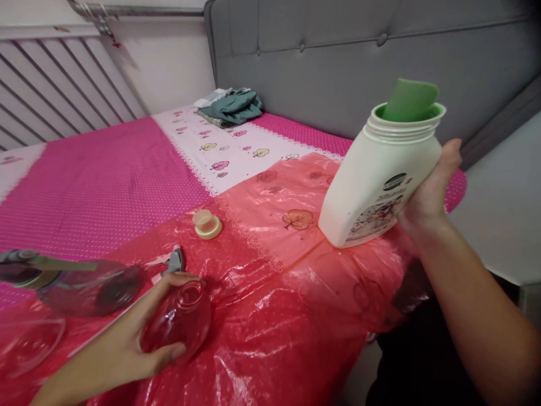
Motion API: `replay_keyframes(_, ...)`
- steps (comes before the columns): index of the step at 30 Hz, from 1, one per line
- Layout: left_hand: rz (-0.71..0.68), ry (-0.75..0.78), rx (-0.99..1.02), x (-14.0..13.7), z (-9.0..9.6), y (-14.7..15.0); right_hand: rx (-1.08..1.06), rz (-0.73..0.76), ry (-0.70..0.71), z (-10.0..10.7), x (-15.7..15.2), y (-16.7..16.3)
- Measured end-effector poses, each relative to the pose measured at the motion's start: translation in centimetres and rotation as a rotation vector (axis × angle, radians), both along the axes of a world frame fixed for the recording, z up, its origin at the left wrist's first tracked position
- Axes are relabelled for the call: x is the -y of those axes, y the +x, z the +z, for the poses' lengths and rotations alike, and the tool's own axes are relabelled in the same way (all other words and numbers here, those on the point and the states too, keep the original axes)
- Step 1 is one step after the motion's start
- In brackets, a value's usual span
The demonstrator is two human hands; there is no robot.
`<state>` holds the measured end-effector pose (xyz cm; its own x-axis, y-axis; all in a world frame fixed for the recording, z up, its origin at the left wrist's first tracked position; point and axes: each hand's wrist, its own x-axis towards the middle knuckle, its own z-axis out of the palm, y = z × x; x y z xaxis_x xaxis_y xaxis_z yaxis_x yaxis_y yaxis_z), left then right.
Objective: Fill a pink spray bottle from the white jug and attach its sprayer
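My left hand is wrapped round a small clear round bottle, whose uncapped mouth points up. My right hand grips a large white detergent bottle from its right side and holds it tilted, with its base at or just above the red sheet. A green pouring spout stands in its open mouth. Just beyond my left hand lies a grey and pink spray trigger head. A translucent yellowish cap sits on the sheet between the two bottles.
A red plastic sheet covers the near part of the bed. At left lie a clear bottle with a dark top and a clear dish. Folded clothes rest by the grey headboard. A radiator stands behind.
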<state>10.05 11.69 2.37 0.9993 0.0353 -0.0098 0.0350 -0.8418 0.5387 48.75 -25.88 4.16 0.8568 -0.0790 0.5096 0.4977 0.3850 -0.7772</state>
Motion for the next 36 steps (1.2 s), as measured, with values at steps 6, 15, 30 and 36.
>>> replay_keyframes(6, -0.026, 0.02, -0.003, -0.27, -0.2, -0.14, 0.019, -0.001, -0.006, -0.01, 0.14, 0.06)
replay_keyframes(15, -0.021, -0.013, -0.02, -0.13, -0.12, -0.04, 0.039, -0.002, -0.019, -0.2, 0.3, 0.33)
replay_keyframes(30, -0.009, 0.0, -0.024, -0.37, -0.37, -0.39, 0.045, -0.012, -0.01, -0.18, 0.26, 0.43)
replay_keyframes(36, -0.016, 0.004, -0.001, -0.36, -0.37, -0.41, 0.045, -0.006, -0.002, -0.1, 0.19, 0.22)
